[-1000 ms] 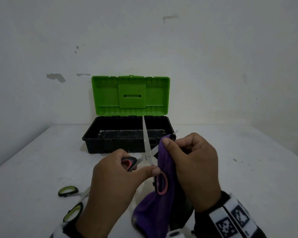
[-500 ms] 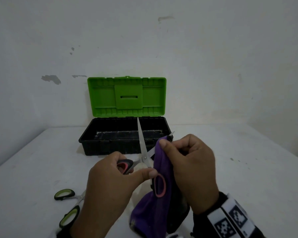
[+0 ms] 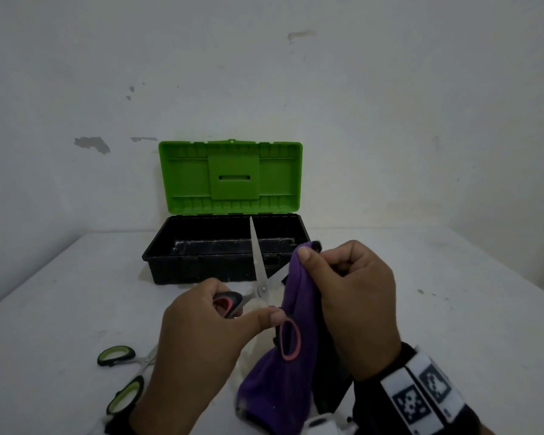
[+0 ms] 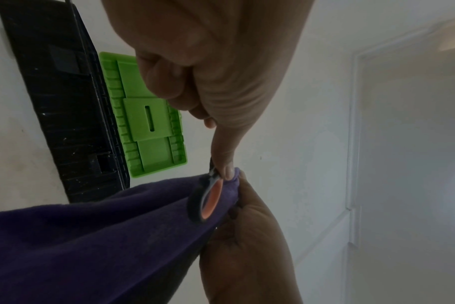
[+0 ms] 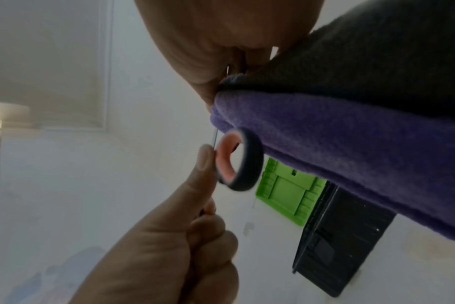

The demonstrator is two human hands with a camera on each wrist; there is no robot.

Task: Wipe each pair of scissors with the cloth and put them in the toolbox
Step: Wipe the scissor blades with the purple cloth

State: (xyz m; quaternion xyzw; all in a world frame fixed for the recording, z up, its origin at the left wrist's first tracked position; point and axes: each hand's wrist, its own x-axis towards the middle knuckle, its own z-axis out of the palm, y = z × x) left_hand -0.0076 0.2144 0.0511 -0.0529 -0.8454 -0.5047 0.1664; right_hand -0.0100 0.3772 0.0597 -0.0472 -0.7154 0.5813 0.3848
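Note:
My left hand (image 3: 214,328) holds a pair of black scissors with red-lined handles (image 3: 259,287), blades spread apart; its fingers curl round one handle and the thumb presses near the other loop (image 3: 291,339). One blade (image 3: 255,249) points up in front of the toolbox. The other blade is wrapped in a purple cloth (image 3: 283,365) that my right hand (image 3: 355,306) pinches around it. The cloth (image 4: 96,242) hangs down below both hands. A second pair of scissors with green-lined handles (image 3: 123,375) lies on the table at the lower left. The black toolbox (image 3: 201,265) stands open, green lid (image 3: 230,177) upright.
The white table (image 3: 437,309) runs to a white wall behind the toolbox. The toolbox (image 5: 343,242) and its lid (image 4: 148,115) also show in both wrist views. A banded wrist mount (image 3: 421,394) sits on my right wrist.
The view has drifted slightly, so the toolbox sits a little further left in the frame. Both hands keep the same hold on scissors and cloth, with hardly any shift.

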